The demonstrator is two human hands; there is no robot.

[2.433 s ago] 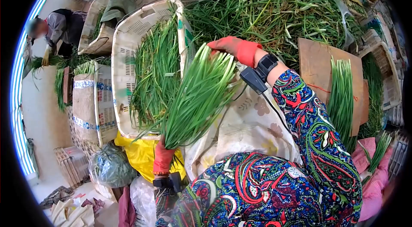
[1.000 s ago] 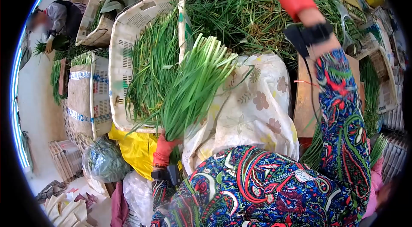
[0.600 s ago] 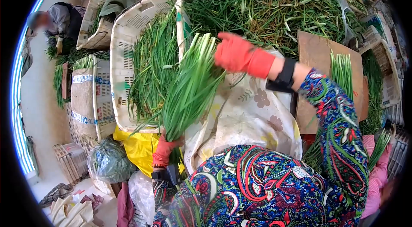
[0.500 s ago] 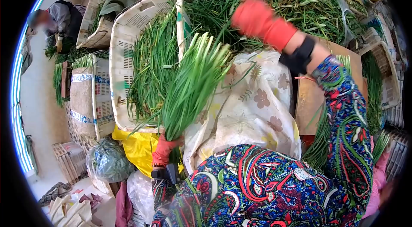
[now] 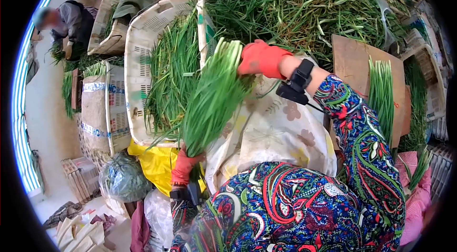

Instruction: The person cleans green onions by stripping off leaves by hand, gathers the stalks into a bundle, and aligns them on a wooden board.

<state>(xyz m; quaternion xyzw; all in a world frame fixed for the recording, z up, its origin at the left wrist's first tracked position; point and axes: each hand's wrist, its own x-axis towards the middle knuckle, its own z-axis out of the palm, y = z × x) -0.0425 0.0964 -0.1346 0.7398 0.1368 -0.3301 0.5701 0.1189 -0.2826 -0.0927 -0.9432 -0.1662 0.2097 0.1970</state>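
My left hand [image 5: 187, 166], in a red glove, is closed around the leafy lower end of a bunch of green chives [image 5: 212, 102]. Its pale stems point up and away from me, and the leaves are smeared by motion. Beside the stem ends, my right hand [image 5: 262, 59], also red-gloved, has its fingers curled in against the bunch; its fingertips are partly hidden. Left of the bunch stands a white plastic crate [image 5: 134, 68] with loose chives [image 5: 173, 73] in it. A flower-print cloth [image 5: 271, 133] lies beneath my right forearm.
A large heap of loose greens [image 5: 304, 6] spreads across the back. At right, a brown board [image 5: 350, 61] bears a neat chive bundle [image 5: 381, 95]. A yellow bag [image 5: 152, 164] and a stuffed clear bag [image 5: 123, 178] are at lower left. Another person [image 5: 71, 23] bends over greens at far left.
My right hand has come from over the heap down and left to the stem ends of the bunch. My left hand keeps its hold. The bundle on the board has come into fuller view.
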